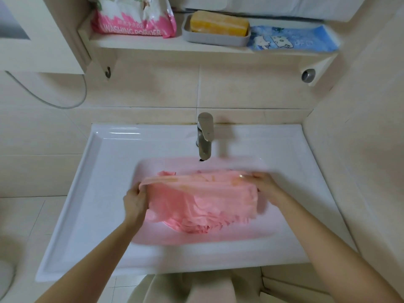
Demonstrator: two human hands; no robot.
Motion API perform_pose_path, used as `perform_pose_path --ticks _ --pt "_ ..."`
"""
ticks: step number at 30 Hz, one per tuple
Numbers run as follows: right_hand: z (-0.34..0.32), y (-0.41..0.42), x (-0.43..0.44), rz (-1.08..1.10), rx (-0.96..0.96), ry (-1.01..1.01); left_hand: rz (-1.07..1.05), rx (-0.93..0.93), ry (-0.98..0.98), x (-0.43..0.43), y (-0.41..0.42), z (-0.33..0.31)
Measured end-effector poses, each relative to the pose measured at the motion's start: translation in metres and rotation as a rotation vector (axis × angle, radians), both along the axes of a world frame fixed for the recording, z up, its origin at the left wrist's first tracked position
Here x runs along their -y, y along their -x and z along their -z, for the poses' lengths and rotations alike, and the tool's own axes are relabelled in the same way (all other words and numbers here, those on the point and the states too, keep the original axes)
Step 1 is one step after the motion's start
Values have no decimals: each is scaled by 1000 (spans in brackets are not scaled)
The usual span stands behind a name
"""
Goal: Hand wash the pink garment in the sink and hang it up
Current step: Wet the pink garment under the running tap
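Observation:
The pink garment (pixel 203 200) is stretched out above the basin of the white sink (pixel 105 162), its lower folds hanging into the bowl. My left hand (pixel 135 201) grips its left edge, fingers curled round the cloth. My right hand (pixel 265 186) holds its right edge, with the fingers partly hidden behind the fabric. The picture is blurred around both hands.
A steel tap (pixel 205 136) stands at the back of the sink, no water visible from it. On the shelf above lie a pink washing powder bag (pixel 133 18), a yellow soap bar (pixel 218 24) in a grey dish and a blue packet (pixel 293 38). A hook (pixel 107 72) hangs under the shelf.

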State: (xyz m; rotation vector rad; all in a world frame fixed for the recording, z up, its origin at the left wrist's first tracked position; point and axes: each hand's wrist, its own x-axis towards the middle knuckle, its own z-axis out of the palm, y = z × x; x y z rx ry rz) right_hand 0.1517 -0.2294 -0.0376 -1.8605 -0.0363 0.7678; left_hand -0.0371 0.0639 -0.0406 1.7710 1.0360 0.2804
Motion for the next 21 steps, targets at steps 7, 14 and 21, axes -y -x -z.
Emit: perform_pose_path --ticks 7,14,21 --pt "-88 18 -65 -402 48 -176 605 151 268 37 -44 -34" --pt "-55 1 -54 -134 154 25 512 76 -104 -10 -3 -28" --pt "40 -2 -5 -193 105 496 154 -322 -169 -59 80 7"
